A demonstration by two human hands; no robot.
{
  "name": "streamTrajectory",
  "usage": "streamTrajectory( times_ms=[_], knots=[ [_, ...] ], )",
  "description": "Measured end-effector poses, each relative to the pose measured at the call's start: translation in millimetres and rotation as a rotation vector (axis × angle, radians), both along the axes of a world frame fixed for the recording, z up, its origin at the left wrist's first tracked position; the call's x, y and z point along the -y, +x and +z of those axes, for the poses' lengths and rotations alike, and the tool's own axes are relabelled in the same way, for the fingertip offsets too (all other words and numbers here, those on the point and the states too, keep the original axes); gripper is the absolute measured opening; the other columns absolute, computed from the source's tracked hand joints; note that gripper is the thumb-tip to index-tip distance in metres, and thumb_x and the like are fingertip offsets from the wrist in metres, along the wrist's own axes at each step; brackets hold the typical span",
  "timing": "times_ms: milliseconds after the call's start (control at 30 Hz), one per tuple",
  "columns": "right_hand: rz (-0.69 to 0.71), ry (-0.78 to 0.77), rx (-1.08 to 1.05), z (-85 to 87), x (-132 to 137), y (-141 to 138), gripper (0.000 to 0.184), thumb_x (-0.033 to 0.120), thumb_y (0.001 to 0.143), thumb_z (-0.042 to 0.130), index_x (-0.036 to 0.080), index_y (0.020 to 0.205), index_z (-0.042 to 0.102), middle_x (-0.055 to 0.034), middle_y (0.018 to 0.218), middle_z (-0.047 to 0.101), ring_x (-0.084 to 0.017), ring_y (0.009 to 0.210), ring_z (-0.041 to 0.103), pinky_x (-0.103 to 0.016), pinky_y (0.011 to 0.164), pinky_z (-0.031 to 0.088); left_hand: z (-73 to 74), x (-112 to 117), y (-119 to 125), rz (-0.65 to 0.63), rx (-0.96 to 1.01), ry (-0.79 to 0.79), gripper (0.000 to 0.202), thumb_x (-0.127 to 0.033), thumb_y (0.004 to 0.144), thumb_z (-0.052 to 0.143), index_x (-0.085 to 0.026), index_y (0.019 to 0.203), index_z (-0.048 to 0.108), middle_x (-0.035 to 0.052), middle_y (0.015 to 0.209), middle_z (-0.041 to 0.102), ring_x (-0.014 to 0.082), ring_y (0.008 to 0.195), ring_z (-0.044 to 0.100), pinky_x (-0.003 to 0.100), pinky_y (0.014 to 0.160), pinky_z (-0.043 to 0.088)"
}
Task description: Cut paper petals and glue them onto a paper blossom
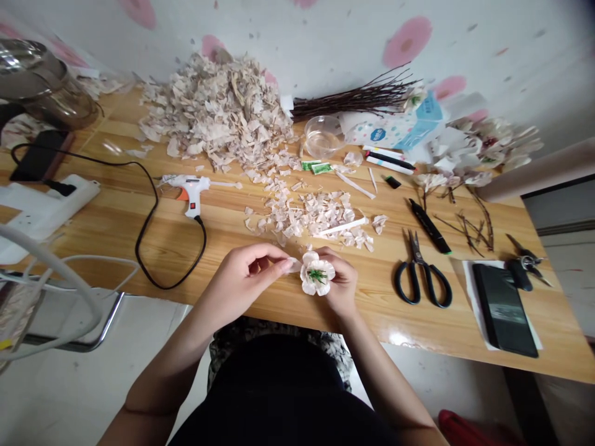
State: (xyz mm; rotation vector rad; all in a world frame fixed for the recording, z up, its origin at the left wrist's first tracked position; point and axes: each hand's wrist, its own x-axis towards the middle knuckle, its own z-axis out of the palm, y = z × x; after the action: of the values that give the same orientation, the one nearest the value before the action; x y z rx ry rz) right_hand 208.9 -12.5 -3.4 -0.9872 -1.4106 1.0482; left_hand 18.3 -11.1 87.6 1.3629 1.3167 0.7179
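Observation:
A white paper flower (317,277) with a spiky green centre sits just above the table's front edge, between my hands. My right hand (341,284) grips it from behind and below. My left hand (248,279) pinches a pale paper petal (293,266) against the flower's left side. A loose drift of cream paper petals (216,111) lies at the back of the wooden table (232,248), and a smaller scatter (311,217) lies just beyond my hands. A white hot glue gun (190,192) rests to the left, its black cord looping towards the front.
Black-handled scissors (422,277) and a black marker (430,227) lie right of my hands. Dark twigs (357,102), finished paper flowers (493,145), a glass dish (323,136) and a black phone on white paper (504,310) stand further off. A white power strip (51,204) sits at the left edge.

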Motion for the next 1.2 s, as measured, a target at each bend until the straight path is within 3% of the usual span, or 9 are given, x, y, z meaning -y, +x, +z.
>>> streamTrajectory(
  times_ms=[367,667,867,1000,1200],
  knots=[
    [-0.01,-0.006,-0.033,2.0,0.4,-0.8,0.006,0.02,0.077,0.071,0.025,0.073,0.073,-0.0018,0.078,0.07,-0.019,0.069,0.061,-0.032,0.064,0.048,-2.4,-0.4,-0.3,-0.055,0.041,-0.045,0.025,-0.041,0.086,0.061,-0.019,0.081,0.071,0.0017,0.078,0.071,0.0172,0.069,0.061,0.025,0.061,0.042],
    [-0.032,-0.182,-0.151,5.8,-0.5,-4.9,0.008,0.027,0.079,0.073,0.02,0.078,0.069,-0.0008,0.07,0.069,-0.017,0.06,0.063,-0.03,0.062,0.052,-4.2,0.6,1.3,0.016,0.016,-0.029,0.028,-0.045,0.086,0.062,-0.019,0.081,0.07,0.0005,0.077,0.07,0.0157,0.068,0.059,0.025,0.059,0.04],
    [0.024,-0.249,-0.257,2.2,-2.0,-4.7,0.013,0.032,0.079,0.076,0.021,0.081,0.068,0.0018,0.065,0.069,-0.015,0.057,0.064,-0.027,0.06,0.053,-9.7,-0.8,15.2,0.036,0.189,-0.028,0.021,-0.037,0.086,0.065,-0.019,0.077,0.069,-0.0024,0.073,0.069,0.0118,0.066,0.059,0.022,0.057,0.038],
    [0.05,-0.265,-0.291,0.0,-1.4,-4.1,0.012,0.03,0.081,0.075,0.021,0.078,0.067,0.0019,0.065,0.068,-0.015,0.059,0.064,-0.026,0.062,0.053,-13.2,-2.8,26.1,0.06,0.346,-0.029,0.018,-0.03,0.086,0.066,-0.018,0.073,0.066,-0.0022,0.072,0.069,0.0119,0.072,0.063,0.02,0.065,0.044],
    [0.067,-0.259,-0.301,-1.2,-1.5,-3.8,0.011,0.029,0.082,0.074,0.021,0.078,0.068,0.0016,0.066,0.068,-0.014,0.061,0.063,-0.026,0.063,0.052,-14.4,-5.3,31.6,0.092,0.392,-0.034,0.019,-0.026,0.084,0.067,-0.017,0.068,0.062,-0.0016,0.067,0.066,0.0127,0.069,0.063,0.022,0.067,0.048]
  ],
)
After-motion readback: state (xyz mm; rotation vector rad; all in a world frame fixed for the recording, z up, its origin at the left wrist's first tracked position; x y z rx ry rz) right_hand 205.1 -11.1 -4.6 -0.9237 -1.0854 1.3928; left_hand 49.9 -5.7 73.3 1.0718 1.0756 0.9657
